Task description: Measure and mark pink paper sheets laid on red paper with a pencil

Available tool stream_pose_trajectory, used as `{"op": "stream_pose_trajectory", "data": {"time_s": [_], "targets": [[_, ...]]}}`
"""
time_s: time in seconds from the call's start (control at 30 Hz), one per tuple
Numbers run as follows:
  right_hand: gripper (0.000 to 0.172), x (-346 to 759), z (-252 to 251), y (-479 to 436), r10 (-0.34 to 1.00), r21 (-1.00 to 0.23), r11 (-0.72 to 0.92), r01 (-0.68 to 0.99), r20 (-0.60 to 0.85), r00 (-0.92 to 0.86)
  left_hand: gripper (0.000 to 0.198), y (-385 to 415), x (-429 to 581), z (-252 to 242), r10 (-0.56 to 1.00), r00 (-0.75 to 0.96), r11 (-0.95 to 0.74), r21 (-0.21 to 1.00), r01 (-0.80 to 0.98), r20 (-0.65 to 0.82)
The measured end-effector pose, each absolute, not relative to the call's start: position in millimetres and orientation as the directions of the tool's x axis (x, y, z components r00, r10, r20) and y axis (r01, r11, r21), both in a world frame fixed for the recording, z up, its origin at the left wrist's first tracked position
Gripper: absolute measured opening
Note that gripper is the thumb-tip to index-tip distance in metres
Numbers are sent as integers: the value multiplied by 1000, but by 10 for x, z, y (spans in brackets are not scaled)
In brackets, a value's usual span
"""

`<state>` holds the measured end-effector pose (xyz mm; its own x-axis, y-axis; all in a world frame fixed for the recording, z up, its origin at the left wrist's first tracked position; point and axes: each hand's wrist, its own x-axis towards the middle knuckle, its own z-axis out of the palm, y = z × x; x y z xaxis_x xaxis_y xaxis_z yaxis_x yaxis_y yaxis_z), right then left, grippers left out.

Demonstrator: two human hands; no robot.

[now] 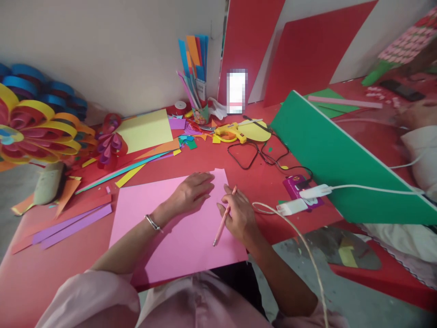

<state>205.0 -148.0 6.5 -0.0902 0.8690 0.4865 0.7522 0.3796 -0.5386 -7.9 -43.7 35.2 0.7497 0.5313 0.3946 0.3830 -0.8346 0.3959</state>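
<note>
A large sheet of pink paper (164, 241) lies on the red table in front of me, its near edge at the table's front. My left hand (191, 193) rests flat on it near the far edge, fingers stretched out and holding nothing. At the sheet's right edge, my right hand (241, 212) is closed around a pink pencil (220, 230). The pencil slants with its eraser end towards me and its other end up by the fingers. Whether it marks the paper cannot be seen.
Purple strips (73, 223) and paper flowers (37, 127) lie left. Behind are yellow paper (146, 130), a cup of strips (200, 114), a yellow glue gun (230, 132) and a lit phone (236, 91). Right are a purple power block (298, 184), cables and a leaning green board (327, 159); another person sits beyond.
</note>
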Motion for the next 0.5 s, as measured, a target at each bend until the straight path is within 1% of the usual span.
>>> {"op": "stream_pose_trajectory", "data": {"time_s": [0.07, 0.17, 0.33, 0.5], "targets": [[7, 2050, 54, -1482, 876, -536, 373, 757, 472, -97, 24, -471, -134, 342, 539, 753, -837, 340, 428, 378], [6, 2042, 39, -1482, 887, -523, 358, 773, 450, -106, 30, -580, -134, 293, 581, 734, -813, 288, 506, 352], [6, 2034, 36, -1471, 883, -484, 375, 791, 446, -145, 35, -692, -85, 248, 628, 714, -778, 276, 564, 311], [7, 2044, 25, -1465, 884, -490, 380, 784, 443, -152, 38, -688, -103, 255, 620, 737, -783, 269, 560, 269]]}}
